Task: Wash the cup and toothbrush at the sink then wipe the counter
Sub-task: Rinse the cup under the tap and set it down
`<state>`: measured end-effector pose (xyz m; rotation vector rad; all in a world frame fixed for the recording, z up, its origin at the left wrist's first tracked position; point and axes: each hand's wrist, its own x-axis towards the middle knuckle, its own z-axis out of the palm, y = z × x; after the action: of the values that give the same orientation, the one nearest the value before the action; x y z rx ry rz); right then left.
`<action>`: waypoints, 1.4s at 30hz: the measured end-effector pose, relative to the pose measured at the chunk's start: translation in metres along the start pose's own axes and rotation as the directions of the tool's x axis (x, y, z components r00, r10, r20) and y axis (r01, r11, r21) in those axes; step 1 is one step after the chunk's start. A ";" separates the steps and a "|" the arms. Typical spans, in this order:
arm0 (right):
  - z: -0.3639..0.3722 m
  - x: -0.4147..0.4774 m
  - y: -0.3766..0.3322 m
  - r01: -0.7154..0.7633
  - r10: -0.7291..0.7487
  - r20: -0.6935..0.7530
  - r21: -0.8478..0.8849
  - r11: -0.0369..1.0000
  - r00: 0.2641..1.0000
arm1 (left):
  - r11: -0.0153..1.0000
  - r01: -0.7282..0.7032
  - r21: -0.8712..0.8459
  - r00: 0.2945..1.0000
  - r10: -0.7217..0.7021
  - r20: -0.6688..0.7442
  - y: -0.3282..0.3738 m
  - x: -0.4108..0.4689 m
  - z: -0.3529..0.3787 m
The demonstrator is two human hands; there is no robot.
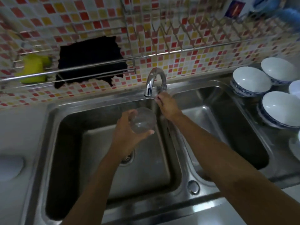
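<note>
Nearest us, two bare forearms reach over the steel sink (pixel 53 120). At centre, the left hand (pixel 126 135) is clamped around a clear cup (pixel 142 120) above the left basin. At one o'clock, the right hand (pixel 167 105) has its fingers closed at the faucet (pixel 153 82) base. At three o'clock sit white bowls (pixel 250 81). We read no writing.

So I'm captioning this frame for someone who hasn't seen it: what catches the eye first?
First, the two bare arms reaching over the steel double sink: the left hand holds a clear glass cup under the chrome faucet, while the right hand is at the faucet's base. Behind is a red-and-yellow mosaic wall, and white bowls sit at right.
</note>
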<state>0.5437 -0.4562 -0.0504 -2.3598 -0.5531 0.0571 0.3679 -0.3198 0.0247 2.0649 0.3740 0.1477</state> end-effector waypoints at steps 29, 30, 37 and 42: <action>0.024 -0.004 0.016 0.007 0.014 -0.138 0.151 0.989 0.990 | 0.996 -0.016 -0.090 0.996 0.023 0.082 -0.038 0.009 0.057; 0.021 -0.006 0.014 0.005 0.019 -0.146 0.161 0.987 0.989 | 0.998 -0.022 -0.065 0.996 0.027 0.087 -0.041 0.006 0.058; 0.016 -0.010 0.002 -0.040 0.070 -0.171 0.175 0.984 0.983 | 0.987 0.094 -0.132 0.990 -0.107 -0.093 -0.065 0.015 0.056; 0.009 -0.005 0.003 -0.077 0.099 -0.156 0.137 0.987 0.983 | 0.999 0.023 -0.024 0.995 -0.020 0.099 -0.054 0.012 0.069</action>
<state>0.5387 -0.4548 -0.0593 -2.2355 -0.3549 -0.0566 0.3856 -0.3483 -0.0577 2.0337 0.3315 0.0369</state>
